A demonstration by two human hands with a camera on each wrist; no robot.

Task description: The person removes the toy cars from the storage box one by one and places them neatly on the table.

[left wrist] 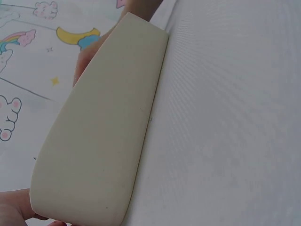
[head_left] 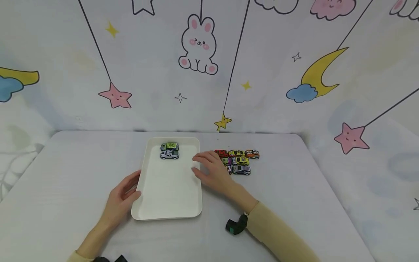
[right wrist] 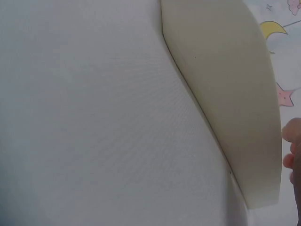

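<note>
A white tray [head_left: 170,193] lies on the table. Near its far end stand two toy cars side by side, a green-and-yellow car [head_left: 169,146] and a white one [head_left: 169,155]. My left hand [head_left: 119,200] holds the tray's left side, thumb at the rim. Over the right edge reaches my right hand [head_left: 212,173], thumb and fingers apart, nothing between them. Beside it sit several more toy cars, among them a yellow car [head_left: 240,161], an orange one [head_left: 252,154] and a dark grey one [head_left: 241,170]; the hand partly hides some. In both wrist views the tray's outer wall [left wrist: 99,132] fills much of the picture.
A white cloth covers the table [head_left: 278,203]. Behind it hangs a pale backdrop with a printed rabbit [head_left: 198,45], stars and moons. A black device [head_left: 236,224] is worn at the right wrist.
</note>
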